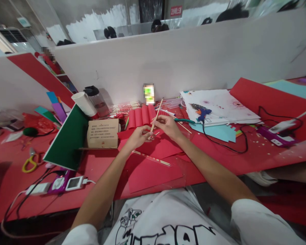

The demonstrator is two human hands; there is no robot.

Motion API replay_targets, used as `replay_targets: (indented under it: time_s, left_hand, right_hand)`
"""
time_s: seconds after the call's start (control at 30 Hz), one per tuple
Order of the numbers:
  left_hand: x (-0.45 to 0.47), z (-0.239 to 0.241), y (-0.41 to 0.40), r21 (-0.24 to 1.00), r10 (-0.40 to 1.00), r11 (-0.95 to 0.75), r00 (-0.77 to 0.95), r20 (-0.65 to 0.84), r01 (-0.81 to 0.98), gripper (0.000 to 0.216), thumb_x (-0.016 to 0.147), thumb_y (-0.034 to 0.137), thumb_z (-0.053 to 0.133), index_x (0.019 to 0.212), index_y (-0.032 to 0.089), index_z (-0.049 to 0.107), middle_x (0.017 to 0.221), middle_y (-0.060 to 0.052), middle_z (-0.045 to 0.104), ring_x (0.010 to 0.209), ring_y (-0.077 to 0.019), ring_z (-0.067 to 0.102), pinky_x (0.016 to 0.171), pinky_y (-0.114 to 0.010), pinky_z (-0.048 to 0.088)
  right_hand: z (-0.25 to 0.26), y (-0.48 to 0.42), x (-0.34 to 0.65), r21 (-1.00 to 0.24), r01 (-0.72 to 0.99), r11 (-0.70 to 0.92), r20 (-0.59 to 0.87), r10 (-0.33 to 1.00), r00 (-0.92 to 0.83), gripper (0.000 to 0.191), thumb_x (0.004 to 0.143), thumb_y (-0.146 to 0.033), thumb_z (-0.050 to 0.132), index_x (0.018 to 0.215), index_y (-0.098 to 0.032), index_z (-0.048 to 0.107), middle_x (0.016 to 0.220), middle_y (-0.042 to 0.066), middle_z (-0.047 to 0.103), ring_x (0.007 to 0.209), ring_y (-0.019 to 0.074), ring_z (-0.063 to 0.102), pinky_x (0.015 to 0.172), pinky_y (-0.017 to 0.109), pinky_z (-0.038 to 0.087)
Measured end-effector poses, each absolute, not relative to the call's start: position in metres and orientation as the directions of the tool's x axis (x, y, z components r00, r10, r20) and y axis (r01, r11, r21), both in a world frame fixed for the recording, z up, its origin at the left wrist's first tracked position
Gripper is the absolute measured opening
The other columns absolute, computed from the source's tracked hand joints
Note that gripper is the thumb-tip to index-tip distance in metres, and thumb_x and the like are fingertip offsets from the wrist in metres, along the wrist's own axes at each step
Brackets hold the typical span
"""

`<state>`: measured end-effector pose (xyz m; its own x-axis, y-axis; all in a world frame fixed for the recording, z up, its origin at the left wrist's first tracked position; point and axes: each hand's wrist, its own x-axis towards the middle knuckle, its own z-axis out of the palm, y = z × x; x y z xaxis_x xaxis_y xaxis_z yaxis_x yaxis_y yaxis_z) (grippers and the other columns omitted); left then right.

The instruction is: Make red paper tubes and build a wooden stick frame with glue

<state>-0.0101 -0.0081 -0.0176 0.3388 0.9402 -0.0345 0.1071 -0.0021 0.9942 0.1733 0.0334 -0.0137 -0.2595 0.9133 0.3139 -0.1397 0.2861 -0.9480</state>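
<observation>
Both my hands meet over the red paper sheets in the middle of the table. My left hand is closed, pinching the lower end of a thin wooden stick that slants up to the right. My right hand is closed too, gripping the same stick a little higher. Behind the hands lies a pleated red paper piece. A second stick lies flat on the red paper nearer to me.
A cardboard box, a green board, a white cup and a dark bottle stand left. A blue glue gun with its cable rests on white paper at right. Yellow scissors and power adapters lie at front left.
</observation>
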Motion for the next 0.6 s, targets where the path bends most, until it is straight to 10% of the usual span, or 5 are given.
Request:
replay_targets:
  time_s: [0.43, 0.6]
  left_hand:
    - [-0.010, -0.018, -0.009, 0.987, 0.945, 0.016, 0.321, -0.068, 0.162, 0.029, 0.086, 0.040, 0.076, 0.095, 0.014, 0.066, 0.093, -0.008, 0.077, 0.076, -0.0179, 0.075, 0.071, -0.031, 0.062]
    - [-0.017, -0.019, -0.003, 0.987, 0.951, 0.023, 0.301, -0.071, 0.159, 0.031, 0.084, 0.042, 0.078, 0.091, 0.014, 0.066, 0.085, -0.007, 0.077, 0.077, -0.0194, 0.076, 0.072, -0.033, 0.063]
  right_hand:
    - [-0.017, 0.033, 0.169, -0.936, -0.092, 0.339, 0.350, 0.884, -0.308, 0.041, 0.075, -0.059, 0.078, 0.083, -0.020, 0.069, 0.077, 0.003, 0.071, 0.073, 0.0196, 0.069, 0.074, 0.035, 0.061]
    - [-0.009, 0.042, 0.192, -0.872, 0.144, 0.467, 0.390, 0.843, -0.369, 0.038, 0.089, -0.051, 0.067, 0.113, -0.021, 0.067, 0.113, 0.010, 0.072, 0.103, 0.0246, 0.069, 0.090, 0.040, 0.058]
